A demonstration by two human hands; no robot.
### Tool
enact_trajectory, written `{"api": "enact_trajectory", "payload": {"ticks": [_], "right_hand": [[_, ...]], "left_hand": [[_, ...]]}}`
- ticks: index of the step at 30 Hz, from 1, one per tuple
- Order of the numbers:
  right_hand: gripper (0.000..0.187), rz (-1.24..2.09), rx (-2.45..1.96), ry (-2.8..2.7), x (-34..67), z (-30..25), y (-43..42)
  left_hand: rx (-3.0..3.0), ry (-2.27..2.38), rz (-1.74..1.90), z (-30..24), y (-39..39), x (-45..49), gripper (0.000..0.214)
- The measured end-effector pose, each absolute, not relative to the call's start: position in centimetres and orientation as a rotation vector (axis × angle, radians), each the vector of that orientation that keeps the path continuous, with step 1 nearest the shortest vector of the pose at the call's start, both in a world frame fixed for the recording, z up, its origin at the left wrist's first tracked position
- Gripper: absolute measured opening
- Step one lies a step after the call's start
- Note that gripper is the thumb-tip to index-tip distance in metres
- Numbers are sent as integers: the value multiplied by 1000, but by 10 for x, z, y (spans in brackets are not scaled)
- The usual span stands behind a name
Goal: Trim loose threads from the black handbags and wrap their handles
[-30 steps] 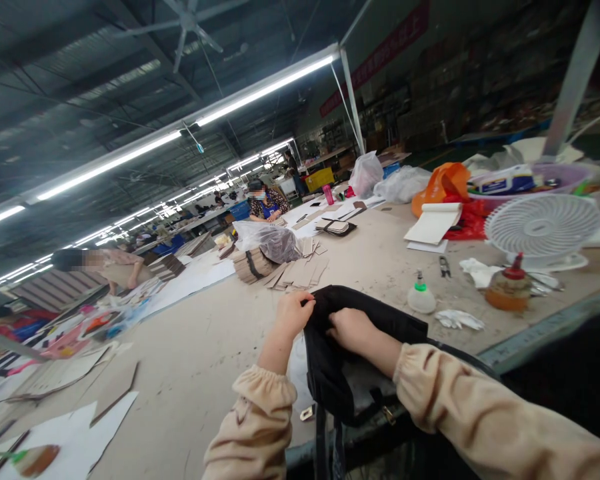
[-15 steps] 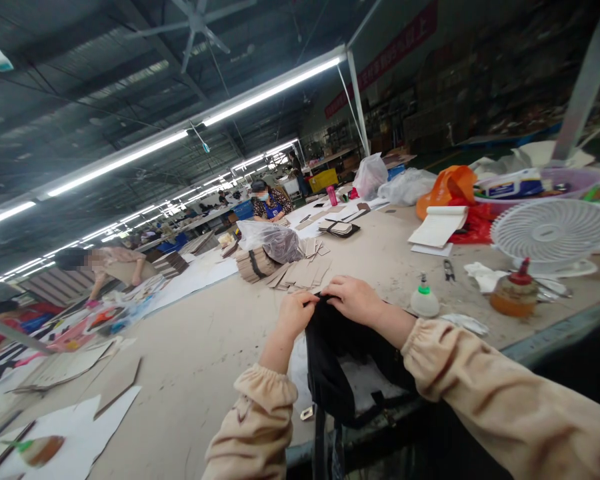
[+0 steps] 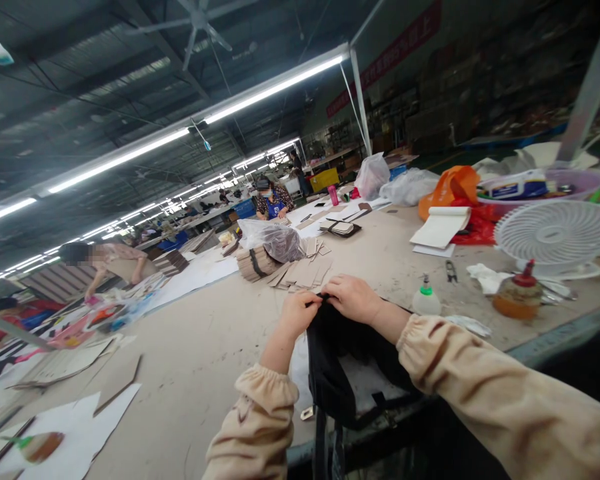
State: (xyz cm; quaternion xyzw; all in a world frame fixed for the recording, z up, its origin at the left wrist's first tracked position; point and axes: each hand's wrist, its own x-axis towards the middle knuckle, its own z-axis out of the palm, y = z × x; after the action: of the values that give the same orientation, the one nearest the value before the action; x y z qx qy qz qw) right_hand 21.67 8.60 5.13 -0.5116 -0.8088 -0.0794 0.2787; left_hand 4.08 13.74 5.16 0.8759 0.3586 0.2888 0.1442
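Left hand [image 3: 297, 313] and right hand [image 3: 354, 298] pinch a black bag [image 3: 331, 379] at its eleven-o'clock edge, work apparently unfinished.

My right sleeve [image 3: 480, 380] hides part of the black bag [image 3: 330, 380]; its straps [image 3: 321, 437] run off the bottom edge. Banner [image 3: 384, 60] lettering too blurred to read. Ceiling fan [image 3: 199, 19] cut off at top.

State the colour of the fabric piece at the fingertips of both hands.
The fabric piece is black, as the head view shows.
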Motion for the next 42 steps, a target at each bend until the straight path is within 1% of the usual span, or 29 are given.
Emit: {"api": "enact_trajectory", "payload": {"ticks": [6,12,16,19,26,33,42], "right_hand": [[15,-209,-1415,-2203,215,55,87],[12,-138,-1491,-2185,214,58,89],[12,-109,-1469,-2172,216,56,91],[12,-127,-1467,-2140,215,55,91],[13,-134,-1539,-2127,207,57,89],[14,-90,-1384,-2234,215,60,94],[11,-124,-1521,-2131,211,56,92]], "left_hand": [[2545,1037,776,53,136,41,17],[2479,1178,806,53,132,43,14],[2365,1259,818,53,132,42,29],[2355,1268,783,54,133,42,33],[2387,1262,759,53,134,43,30],[2332,1262,763,47,141,43,22],[2229,1209,776,44,141,44,19]]}}
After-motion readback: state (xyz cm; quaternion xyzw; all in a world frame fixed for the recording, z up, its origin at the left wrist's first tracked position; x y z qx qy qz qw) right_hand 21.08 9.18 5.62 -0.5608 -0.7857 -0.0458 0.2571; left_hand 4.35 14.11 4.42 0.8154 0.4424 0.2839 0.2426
